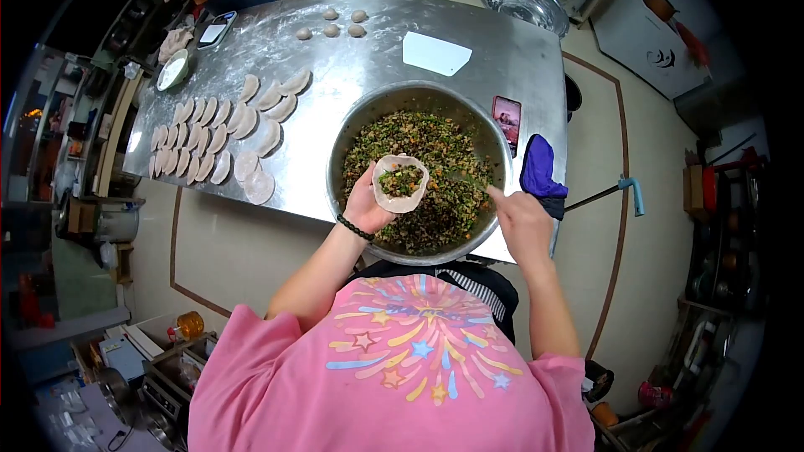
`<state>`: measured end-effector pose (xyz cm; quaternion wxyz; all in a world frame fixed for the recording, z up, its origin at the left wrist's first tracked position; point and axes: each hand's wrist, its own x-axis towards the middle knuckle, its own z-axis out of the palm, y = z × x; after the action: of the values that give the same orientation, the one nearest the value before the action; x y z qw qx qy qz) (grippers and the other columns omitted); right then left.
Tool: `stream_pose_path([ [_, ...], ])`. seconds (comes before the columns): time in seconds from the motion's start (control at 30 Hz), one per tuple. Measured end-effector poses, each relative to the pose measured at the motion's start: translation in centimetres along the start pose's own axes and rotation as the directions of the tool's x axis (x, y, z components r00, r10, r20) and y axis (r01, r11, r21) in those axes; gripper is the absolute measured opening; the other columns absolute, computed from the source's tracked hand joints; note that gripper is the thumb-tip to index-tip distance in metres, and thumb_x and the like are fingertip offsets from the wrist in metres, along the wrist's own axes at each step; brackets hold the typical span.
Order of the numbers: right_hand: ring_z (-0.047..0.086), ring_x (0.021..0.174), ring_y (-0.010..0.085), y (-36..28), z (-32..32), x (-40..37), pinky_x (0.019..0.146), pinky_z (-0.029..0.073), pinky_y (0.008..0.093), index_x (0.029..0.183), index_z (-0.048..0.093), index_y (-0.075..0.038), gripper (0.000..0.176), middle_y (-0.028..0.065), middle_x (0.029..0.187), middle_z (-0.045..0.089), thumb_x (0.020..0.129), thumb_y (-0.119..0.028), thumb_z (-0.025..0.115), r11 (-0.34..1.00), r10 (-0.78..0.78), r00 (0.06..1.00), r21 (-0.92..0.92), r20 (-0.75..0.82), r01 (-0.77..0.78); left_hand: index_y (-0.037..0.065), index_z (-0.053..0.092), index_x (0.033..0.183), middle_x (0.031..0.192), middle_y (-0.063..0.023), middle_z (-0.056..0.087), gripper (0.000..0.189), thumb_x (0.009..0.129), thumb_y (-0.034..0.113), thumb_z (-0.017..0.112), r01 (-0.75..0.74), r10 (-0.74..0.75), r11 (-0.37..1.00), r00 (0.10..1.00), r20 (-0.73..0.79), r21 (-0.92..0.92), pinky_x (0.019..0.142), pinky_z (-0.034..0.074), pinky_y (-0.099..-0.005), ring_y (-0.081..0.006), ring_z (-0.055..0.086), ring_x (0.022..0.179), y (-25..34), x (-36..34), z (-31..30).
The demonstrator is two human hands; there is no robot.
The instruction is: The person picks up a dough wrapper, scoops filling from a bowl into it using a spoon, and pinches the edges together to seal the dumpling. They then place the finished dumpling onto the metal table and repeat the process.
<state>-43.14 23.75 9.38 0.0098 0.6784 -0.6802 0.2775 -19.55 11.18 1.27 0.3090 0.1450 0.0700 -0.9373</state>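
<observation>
Right over the near-left part of a wide metal bowl (402, 95), the left hand (365, 206) is cupped, its fingers partly curled around a round dough wrapper (401, 203) with a small heap of chopped filling on it. Below and beyond that grip, more chopped filling (427, 132) covers the bottom of the bowl, brown and green with orange bits. Across from it, the right hand (521, 222) hovers at the bowl's right rim, fingers mostly curled and the index finger reaching toward the bowl; I cannot tell whether they close on a utensil. Left of the cupped hand, flat wrappers (259, 187) lie on the metal table (293, 188), with rows of folded dumplings (203, 138) farther out. Past the bowl sit small dough lumps (332, 31) and a white flat piece (436, 53). Just beyond the right hand are a purple and dark cloth item (541, 167) and a phone (507, 120).
</observation>
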Motion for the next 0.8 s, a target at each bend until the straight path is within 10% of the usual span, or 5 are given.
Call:
stream_pose_path([
  [0.5, 0.055, 0.092, 0.0261, 0.4, 7.1, -3.8, 0.073, 0.049, 0.0361, 0.081, 0.062, -0.002, 0.013, 0.0134, 0.095, 0.053, 0.074, -0.011, 0.056, 0.972, 0.055, 0.893, -0.227, 0.447, 0.053, 0.006, 0.045, 0.124, 0.127, -0.0159, 0.047, 0.05, 0.091, 0.044, 0.044, 0.018, -0.018, 0.986, 1.0, 0.002, 0.164, 0.102, 0.032, -0.0481, -0.0316, 0.044, 0.118, -3.3, -0.8, 3.6],
  [0.57, 0.048, 0.109, 0.0277, -1.6, 4.4, -2.0, 0.09, 0.041, 0.0406, 0.092, 0.06, -0.01, 0.018, 0.0142, 0.114, 0.048, 0.076, -0.016, 0.058, 0.997, -0.056, 0.998, 0.047, 0.013, 0.055, 0.007, 0.046, 0.124, 0.126, -0.0153, 0.047, 0.049, 0.091, 0.043, 0.044, 0.022, -0.02, 0.983, 1.0, -0.012, 0.183, 0.101, 0.033, -0.0476, -0.0306, 0.045, 0.117, -3.6, -0.9, 3.9],
  [0.8, 0.037, 0.123, 0.0256, -3.6, 3.0, -0.4, 0.101, 0.03, 0.0448, 0.087, 0.06, -0.02, 0.014, 0.0063, 0.132, 0.04, 0.074, -0.021, 0.063, 0.849, -0.443, 0.866, 0.199, -0.233, 0.489, 0.011, 0.045, 0.124, 0.122, -0.011, 0.05, 0.045, 0.092, 0.043, 0.042, 0.16, -0.163, 0.975, 0.987, 0.007, 0.157, 0.09, 0.044, -0.0437, -0.0282, 0.049, 0.112, -4.8, -2.1, 4.7],
])
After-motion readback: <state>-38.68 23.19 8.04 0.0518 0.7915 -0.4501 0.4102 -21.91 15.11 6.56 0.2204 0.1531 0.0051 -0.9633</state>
